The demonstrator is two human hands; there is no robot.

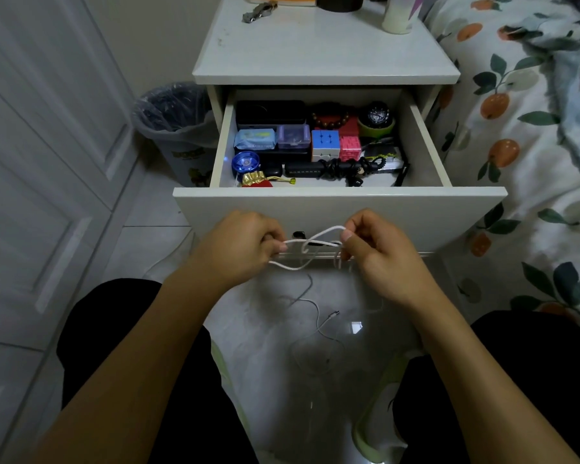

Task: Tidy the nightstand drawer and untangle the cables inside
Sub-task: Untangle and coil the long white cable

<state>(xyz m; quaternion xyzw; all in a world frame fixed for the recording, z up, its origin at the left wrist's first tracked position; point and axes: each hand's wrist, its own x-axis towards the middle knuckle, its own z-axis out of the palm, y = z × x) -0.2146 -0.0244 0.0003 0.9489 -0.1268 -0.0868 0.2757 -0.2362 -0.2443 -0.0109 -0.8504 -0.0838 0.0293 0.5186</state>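
Observation:
The white nightstand's drawer [339, 209] stands pulled out. Inside lie a black case, a blue tissue pack, a small clear box, a puzzle cube [325, 144], a pink cube, a bead bracelet, a watch, a blue yo-yo and a black power strip with its coiled black cable [335, 169]. In front of the drawer face, my left hand [238, 249] and my right hand [379, 252] each pinch a looped white cable [310, 241] stretched between them. Thin strands of the white cable hang down to the floor, ending in a small plug [334, 314].
A lined waste bin [175, 122] stands left of the nightstand, beside a white door. A bed with a fruit-print cover [529, 135] borders the right. On the nightstand top [325, 51] sit a bottle, a dark jar and a metal watch band. My knees flank the tiled floor.

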